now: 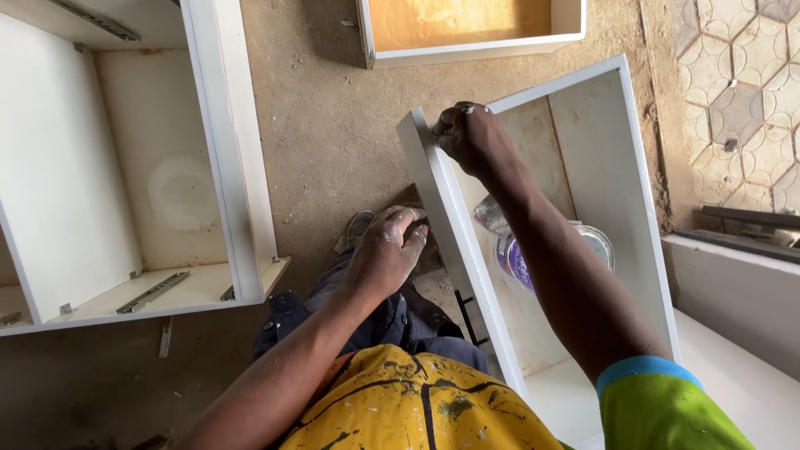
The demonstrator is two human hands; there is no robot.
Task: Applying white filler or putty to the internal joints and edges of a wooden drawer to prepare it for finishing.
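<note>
We find the right hand (468, 133) clenched on the drawer (612, 167) corner, the left hand (385, 250) bracing its front, loosely curled; filling appears unfinished.

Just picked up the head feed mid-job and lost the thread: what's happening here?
A person looks down at a white drawer box stood on the dirt floor. The right hand presses at the top corner of its front panel, fist closed; whether it holds anything cannot be told. The left hand rests against the panel's outer face. A small open tin sits inside the drawer. A white cabinet carcass with drawer runners lies to the left, another drawer ahead.
</note>
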